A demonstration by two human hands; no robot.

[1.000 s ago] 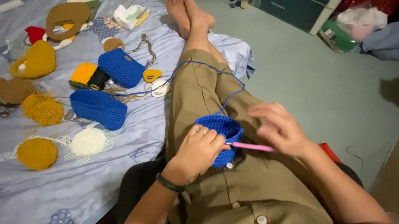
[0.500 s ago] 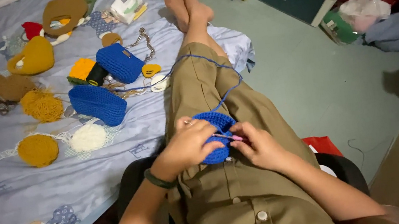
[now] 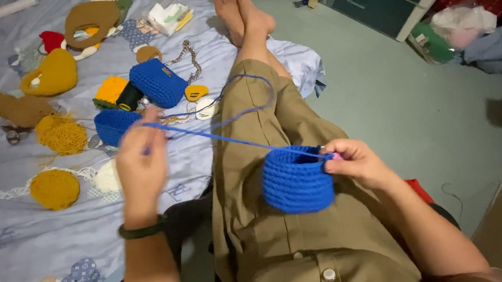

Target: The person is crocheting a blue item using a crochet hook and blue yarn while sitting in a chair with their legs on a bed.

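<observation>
The blue crocheted cup is resting on the person's thigh, looking soft, light and easily squashed, so it is best gripped at the rim. The right hand is pinching that rim together with a pink hook. The left hand is closing its fingers on the blue yarn, drawing it taut above the bedsheet.

My right hand hides most of the hook; my elbows run off the bottom edge.

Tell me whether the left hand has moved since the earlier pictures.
Yes. The left hand has left the blue crocheted cup on the lap, drawing yarn out toward the blue sheet.
</observation>
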